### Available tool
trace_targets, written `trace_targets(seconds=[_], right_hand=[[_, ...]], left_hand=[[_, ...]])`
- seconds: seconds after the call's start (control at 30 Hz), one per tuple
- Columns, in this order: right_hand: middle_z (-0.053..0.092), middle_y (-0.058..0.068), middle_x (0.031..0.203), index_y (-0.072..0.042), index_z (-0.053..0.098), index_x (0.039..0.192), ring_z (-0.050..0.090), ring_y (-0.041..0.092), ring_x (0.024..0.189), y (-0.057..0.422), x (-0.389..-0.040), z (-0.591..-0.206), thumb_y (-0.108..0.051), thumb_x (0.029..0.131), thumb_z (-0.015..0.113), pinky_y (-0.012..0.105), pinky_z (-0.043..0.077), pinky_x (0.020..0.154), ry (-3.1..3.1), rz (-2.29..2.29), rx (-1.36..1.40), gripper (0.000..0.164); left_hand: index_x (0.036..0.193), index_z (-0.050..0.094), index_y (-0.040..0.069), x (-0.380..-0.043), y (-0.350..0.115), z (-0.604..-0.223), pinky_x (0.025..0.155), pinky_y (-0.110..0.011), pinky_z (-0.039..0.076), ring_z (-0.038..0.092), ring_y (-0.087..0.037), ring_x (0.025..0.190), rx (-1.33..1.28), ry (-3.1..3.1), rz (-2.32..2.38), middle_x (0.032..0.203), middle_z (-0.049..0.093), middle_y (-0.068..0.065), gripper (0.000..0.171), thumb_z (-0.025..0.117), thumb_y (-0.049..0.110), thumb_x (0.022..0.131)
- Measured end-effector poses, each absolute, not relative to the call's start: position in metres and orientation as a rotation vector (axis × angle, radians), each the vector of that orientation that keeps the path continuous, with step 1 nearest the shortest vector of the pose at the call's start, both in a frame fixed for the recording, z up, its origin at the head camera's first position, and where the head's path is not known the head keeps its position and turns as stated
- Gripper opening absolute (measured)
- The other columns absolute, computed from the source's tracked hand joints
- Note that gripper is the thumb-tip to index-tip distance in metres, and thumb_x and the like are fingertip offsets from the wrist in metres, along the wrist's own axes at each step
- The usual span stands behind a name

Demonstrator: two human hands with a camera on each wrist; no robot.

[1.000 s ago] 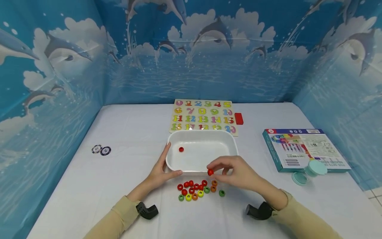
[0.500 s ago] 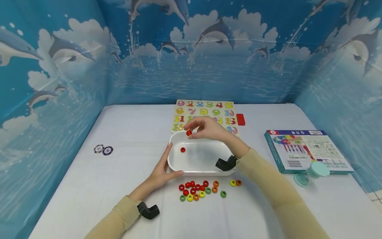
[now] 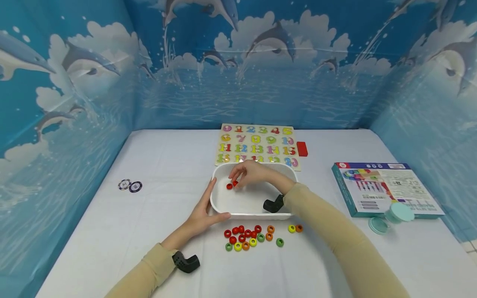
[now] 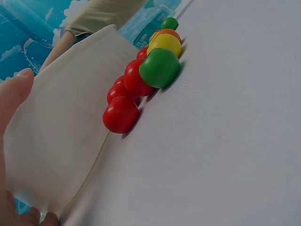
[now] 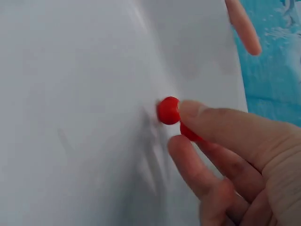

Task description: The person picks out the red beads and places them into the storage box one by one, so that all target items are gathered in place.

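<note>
In the head view my right hand (image 3: 250, 171) is inside the white tray (image 3: 257, 207). It holds a red bead (image 5: 190, 133) between thumb and fingers, just above the tray's floor. Right beside that lies another red bead (image 3: 229, 186). My left hand (image 3: 199, 217) grips the tray's near left corner, thumb along the front wall and fingers along the left side. The left wrist view shows its fingertips (image 4: 49, 219) low on the tray wall. In front of the tray lie several red beads (image 3: 242, 238), with green (image 3: 280, 242), yellow (image 3: 238, 246) and orange beads (image 3: 269, 236) among and beside them.
Behind the tray lies a number puzzle board (image 3: 257, 142) with a red block (image 3: 302, 149) at its right. A boxed game (image 3: 385, 190) and a mint-green container (image 3: 399, 213) are on the right. Two poker chips (image 3: 136, 187) lie on the left.
My right hand has carried the red bead from the tray's front edge across to its far left side, then down into it. The left hand has stayed on the corner.
</note>
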State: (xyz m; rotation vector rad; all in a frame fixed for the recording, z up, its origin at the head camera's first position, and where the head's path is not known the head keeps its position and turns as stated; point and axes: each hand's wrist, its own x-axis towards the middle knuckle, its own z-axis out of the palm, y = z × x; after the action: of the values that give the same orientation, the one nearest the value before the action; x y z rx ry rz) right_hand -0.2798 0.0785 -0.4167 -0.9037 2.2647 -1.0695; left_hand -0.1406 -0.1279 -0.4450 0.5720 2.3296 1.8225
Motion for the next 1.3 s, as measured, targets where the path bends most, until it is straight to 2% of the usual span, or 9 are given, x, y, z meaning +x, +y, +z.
trace_targets(seconds=[0.23,0.47,0.6,0.73,0.83,1.0,1.3], right_hand=[[0.063,-0.010,0.085,-0.016,0.064,0.098,0.058,0.013,0.067,0.074,-0.276,-0.425,-0.017,0.069,0.077,0.026,0.050,0.061,2.414,-0.950,-0.887,0.032],[0.064,-0.010,0.088,-0.016,0.063,0.103,0.059,0.012,0.073,0.074,-0.277,-0.424,-0.017,0.069,0.077,0.025,0.050,0.065,2.390,-0.916,-0.872,0.037],[0.065,-0.006,0.095,-0.015,0.061,0.108,0.059,0.014,0.074,0.079,-0.276,-0.410,-0.016,0.071,0.075,0.026,0.051,0.065,2.342,-0.941,-0.858,0.040],[0.063,0.001,0.104,-0.011,0.059,0.114,0.059,0.015,0.080,0.093,-0.270,-0.378,-0.016,0.075,0.073,0.028,0.051,0.070,2.285,-1.006,-0.932,0.042],[0.061,0.004,0.108,-0.009,0.057,0.117,0.060,0.015,0.085,0.108,-0.257,-0.349,-0.017,0.077,0.071,0.032,0.050,0.073,2.253,-1.072,-1.015,0.043],[0.061,0.005,0.107,-0.008,0.057,0.116,0.060,0.015,0.085,0.135,-0.227,-0.326,-0.016,0.079,0.068,0.033,0.050,0.066,2.227,-1.178,-1.117,0.039],[0.062,0.001,0.103,-0.009,0.061,0.109,0.060,0.013,0.078,0.165,-0.164,-0.356,-0.010,0.081,0.065,0.029,0.052,0.061,2.222,-1.303,-1.155,0.028]], left_hand=[[0.143,0.002,0.028,-0.140,-0.128,-0.444,0.106,-0.039,0.013,0.004,-0.017,0.134,0.565,2.331,1.817,0.148,-0.004,0.001,0.100,0.074,0.019,0.074],[0.144,0.002,0.021,-0.140,-0.127,-0.444,0.106,-0.039,0.014,0.003,-0.018,0.134,0.559,2.353,1.799,0.148,-0.004,0.000,0.101,0.074,0.019,0.074],[0.144,0.002,0.019,-0.139,-0.127,-0.444,0.106,-0.040,0.014,0.002,-0.018,0.134,0.551,2.350,1.797,0.148,-0.005,-0.001,0.101,0.074,0.020,0.074],[0.144,0.002,0.021,-0.139,-0.127,-0.444,0.106,-0.039,0.013,0.001,-0.017,0.134,0.537,2.352,1.791,0.148,-0.004,-0.001,0.101,0.074,0.021,0.074],[0.144,0.002,0.022,-0.140,-0.127,-0.443,0.107,-0.038,0.012,0.001,-0.016,0.134,0.529,2.360,1.785,0.148,-0.004,0.001,0.100,0.074,0.021,0.074],[0.144,0.002,0.021,-0.140,-0.126,-0.443,0.106,-0.037,0.012,0.001,-0.016,0.134,0.528,2.363,1.785,0.148,-0.003,0.003,0.101,0.074,0.020,0.074],[0.144,0.002,0.019,-0.140,-0.126,-0.444,0.106,-0.034,0.012,0.001,-0.016,0.134,0.551,2.361,1.797,0.148,-0.004,0.000,0.101,0.074,0.018,0.074]])
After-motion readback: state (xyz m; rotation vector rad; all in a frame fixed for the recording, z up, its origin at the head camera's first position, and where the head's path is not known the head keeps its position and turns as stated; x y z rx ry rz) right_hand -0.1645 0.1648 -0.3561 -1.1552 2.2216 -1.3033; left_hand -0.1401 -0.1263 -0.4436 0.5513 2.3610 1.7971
